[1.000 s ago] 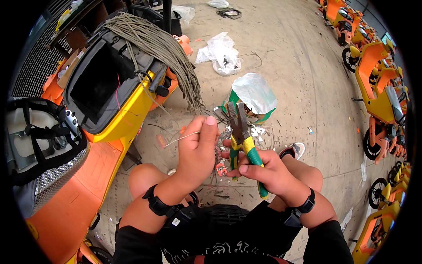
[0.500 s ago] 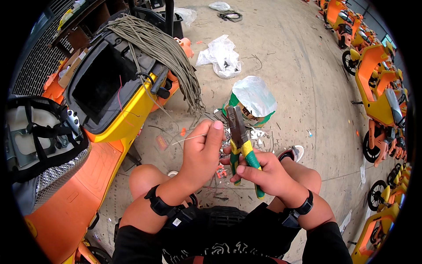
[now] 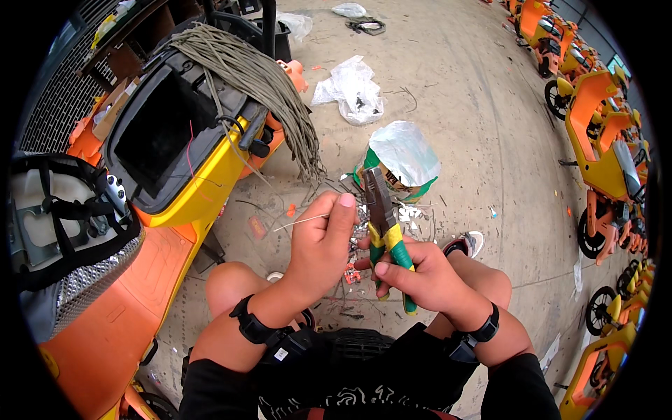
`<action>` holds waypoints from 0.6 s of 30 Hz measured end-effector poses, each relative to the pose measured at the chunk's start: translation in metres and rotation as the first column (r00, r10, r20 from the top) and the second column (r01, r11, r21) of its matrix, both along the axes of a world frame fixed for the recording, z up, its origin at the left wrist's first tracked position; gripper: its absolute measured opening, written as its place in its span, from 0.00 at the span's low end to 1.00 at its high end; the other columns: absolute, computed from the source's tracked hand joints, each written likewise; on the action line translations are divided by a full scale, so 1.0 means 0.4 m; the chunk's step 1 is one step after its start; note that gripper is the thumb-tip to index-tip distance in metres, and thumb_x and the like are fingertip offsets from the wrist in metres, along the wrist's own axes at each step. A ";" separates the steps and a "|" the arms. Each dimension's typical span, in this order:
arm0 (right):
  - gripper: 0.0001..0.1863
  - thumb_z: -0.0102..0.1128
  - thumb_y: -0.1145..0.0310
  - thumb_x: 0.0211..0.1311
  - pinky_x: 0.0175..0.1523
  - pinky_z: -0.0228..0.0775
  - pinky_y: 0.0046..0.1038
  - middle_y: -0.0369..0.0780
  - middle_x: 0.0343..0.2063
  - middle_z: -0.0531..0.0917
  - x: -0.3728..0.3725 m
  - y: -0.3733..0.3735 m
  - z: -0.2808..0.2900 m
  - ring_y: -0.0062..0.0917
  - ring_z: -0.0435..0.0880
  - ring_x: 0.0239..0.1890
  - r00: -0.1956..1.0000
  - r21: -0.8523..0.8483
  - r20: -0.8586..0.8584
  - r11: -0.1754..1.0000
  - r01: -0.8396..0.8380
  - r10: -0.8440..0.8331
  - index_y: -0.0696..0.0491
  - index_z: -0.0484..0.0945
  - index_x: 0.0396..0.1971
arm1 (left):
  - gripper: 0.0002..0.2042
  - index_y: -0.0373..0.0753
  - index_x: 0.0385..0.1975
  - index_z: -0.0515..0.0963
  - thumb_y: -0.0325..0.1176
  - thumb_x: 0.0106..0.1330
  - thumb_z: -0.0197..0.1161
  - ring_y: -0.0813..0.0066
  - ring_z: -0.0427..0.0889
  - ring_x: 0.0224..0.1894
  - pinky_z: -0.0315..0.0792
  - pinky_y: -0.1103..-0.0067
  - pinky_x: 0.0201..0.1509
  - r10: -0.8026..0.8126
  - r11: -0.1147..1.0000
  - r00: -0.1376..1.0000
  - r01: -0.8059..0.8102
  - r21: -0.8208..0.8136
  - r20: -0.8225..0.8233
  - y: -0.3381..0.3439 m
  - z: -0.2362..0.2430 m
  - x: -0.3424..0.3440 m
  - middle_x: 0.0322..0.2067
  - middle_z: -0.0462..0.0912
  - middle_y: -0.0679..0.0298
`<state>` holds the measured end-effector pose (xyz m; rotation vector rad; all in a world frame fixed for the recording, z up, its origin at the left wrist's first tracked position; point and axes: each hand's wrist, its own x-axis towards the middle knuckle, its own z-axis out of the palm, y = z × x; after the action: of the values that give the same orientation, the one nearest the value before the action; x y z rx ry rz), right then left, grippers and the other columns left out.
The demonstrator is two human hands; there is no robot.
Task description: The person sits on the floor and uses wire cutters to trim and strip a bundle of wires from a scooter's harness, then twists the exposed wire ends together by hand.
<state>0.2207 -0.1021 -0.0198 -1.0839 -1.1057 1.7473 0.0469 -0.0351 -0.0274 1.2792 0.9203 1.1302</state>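
Observation:
A thin pale wire (image 3: 301, 222) is pinched between the thumb and fingers of my left hand (image 3: 325, 241), its free end sticking out to the left. My right hand (image 3: 420, 273) grips a pair of combination pliers (image 3: 380, 203) by green and yellow handles, the dark metal head pointing away from me. The jaws are just to the right of my left thumb tip. Whether the wire reaches between them is hard to tell, since my left fingers cover its other end.
Beyond the pliers stands a green bag (image 3: 406, 154) with a whitish lining, scraps lying around it. To the left is a yellow and orange scooter (image 3: 192, 199) with a bundle of grey-green cables (image 3: 245, 73) draped over it. Clear plastic bags (image 3: 350, 91) lie farther off; similar scooters (image 3: 595, 133) line the right.
The plier handles have drawn closer together in my right hand, and the tool has turned slightly. My left hand and the wire have barely moved.

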 end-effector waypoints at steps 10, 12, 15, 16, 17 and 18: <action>0.16 0.62 0.68 0.67 0.40 0.75 0.21 0.37 0.43 0.83 0.000 0.003 0.020 0.16 0.81 0.36 0.977 0.062 0.213 0.998 -0.011 -0.002 0.61 0.79 0.50 | 0.17 0.36 0.27 0.69 0.41 0.77 0.51 0.85 0.65 0.23 0.61 0.85 0.27 -0.017 0.999 1.000 0.018 -0.045 0.016 0.001 0.001 -0.005 0.21 0.69 0.69; 0.16 0.61 0.68 0.67 0.41 0.75 0.22 0.38 0.41 0.84 0.001 -0.004 0.010 0.16 0.81 0.35 0.986 0.050 0.164 0.999 0.018 -0.025 0.61 0.80 0.50 | 0.17 0.36 0.28 0.70 0.42 0.77 0.51 0.83 0.67 0.25 0.63 0.83 0.31 -0.042 0.995 0.998 0.045 -0.091 0.036 0.008 0.003 -0.006 0.23 0.70 0.68; 0.15 0.61 0.68 0.68 0.42 0.75 0.22 0.38 0.38 0.84 0.003 -0.007 0.012 0.16 0.82 0.36 0.994 0.014 0.102 0.999 0.034 -0.035 0.61 0.80 0.49 | 0.18 0.36 0.29 0.70 0.43 0.77 0.50 0.79 0.70 0.30 0.66 0.80 0.38 -0.109 0.983 0.990 0.121 -0.138 0.092 0.022 -0.003 -0.012 0.26 0.72 0.66; 0.15 0.61 0.68 0.68 0.43 0.75 0.22 0.38 0.38 0.85 0.004 -0.007 0.015 0.16 0.82 0.37 0.996 0.000 0.084 0.999 0.035 -0.035 0.61 0.80 0.49 | 0.18 0.36 0.29 0.71 0.43 0.77 0.50 0.77 0.71 0.32 0.67 0.78 0.41 -0.135 0.977 0.984 0.152 -0.150 0.115 0.026 -0.006 -0.015 0.27 0.72 0.65; 0.15 0.61 0.68 0.68 0.43 0.75 0.22 0.38 0.37 0.85 0.005 -0.008 0.019 0.17 0.83 0.38 0.996 0.003 0.081 0.999 0.037 -0.037 0.61 0.80 0.49 | 0.18 0.36 0.29 0.71 0.43 0.77 0.50 0.76 0.71 0.33 0.67 0.77 0.43 -0.164 0.966 0.972 0.193 -0.174 0.169 0.028 -0.005 -0.016 0.28 0.73 0.64; 0.15 0.60 0.68 0.68 0.43 0.75 0.22 0.38 0.36 0.85 0.006 -0.008 0.023 0.17 0.84 0.39 0.996 0.005 0.078 0.999 0.040 -0.040 0.61 0.80 0.49 | 0.18 0.36 0.29 0.71 0.43 0.77 0.50 0.75 0.72 0.34 0.68 0.76 0.44 -0.191 0.952 0.956 0.236 -0.196 0.222 0.030 -0.002 -0.017 0.29 0.73 0.64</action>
<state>0.2232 -0.1052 -0.0106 -1.1727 -1.1266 1.6840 0.0403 -0.0229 -0.0283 1.0345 0.7152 0.9379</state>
